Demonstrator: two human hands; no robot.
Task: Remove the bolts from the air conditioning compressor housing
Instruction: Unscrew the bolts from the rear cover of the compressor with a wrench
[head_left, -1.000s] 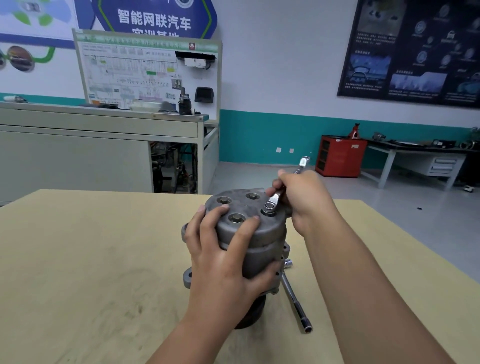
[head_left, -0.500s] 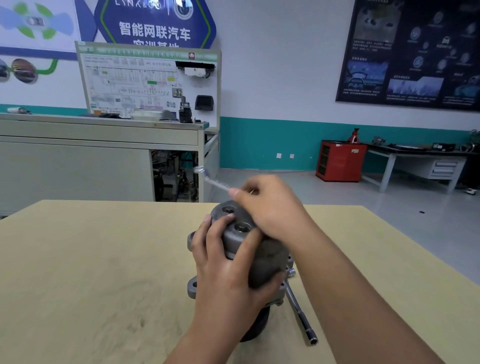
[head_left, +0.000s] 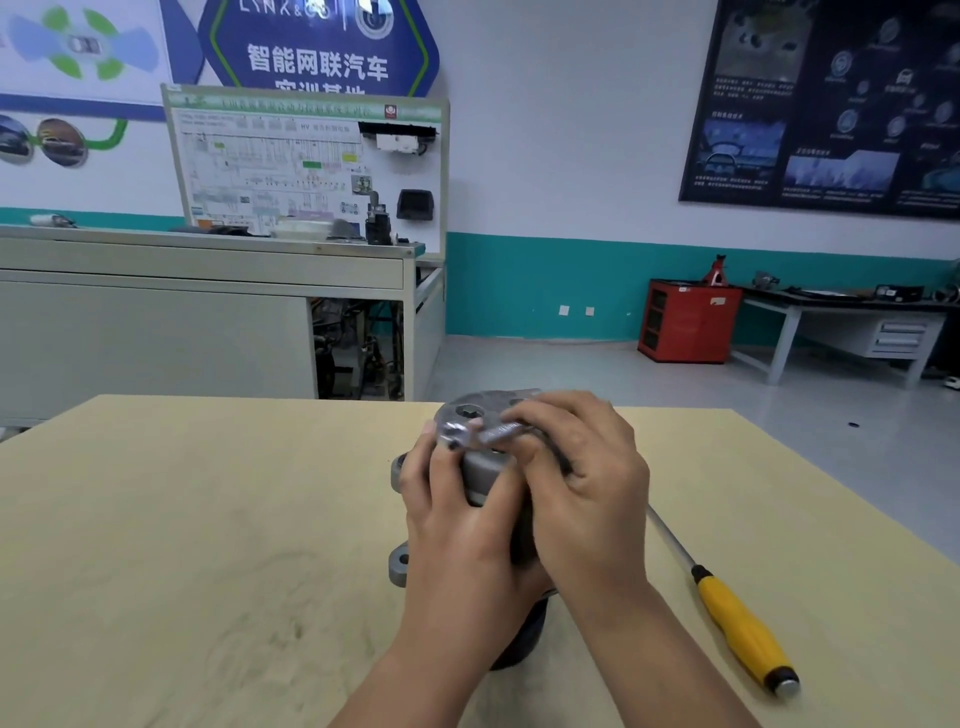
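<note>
Since half a second ago our right hand (head_left: 582, 493) has swung the wrench (head_left: 496, 431) round, from pointing away and leftward off the compressor housing (head_left: 480, 470) to lying across its top face, head toward the housing's left rim.

We work at a pale wooden table (head_left: 208, 519), and the compressor housing stands upright on it, grey and cylindrical, its flat end up. Our left hand (head_left: 462, 525) wraps the near left side of the housing, fingers curled firmly against its wall with the tips reaching up to the top rim. Our right hand sits over the right side of the housing, fingers and thumb closed tight round the wrench's shank.

To the right of the housing a yellow-handled tool (head_left: 743, 631) lies on the table, its thin steel shaft running toward the housing and passing behind our right hand, its handle pointing toward us.

Low on the housing's left side a mounting ear (head_left: 400, 564) sticks out. On the top face, beyond the wrench, a recess (head_left: 470, 412) shows. The wrench head is blurred, so we cannot tell whether it sits on a bolt.
</note>
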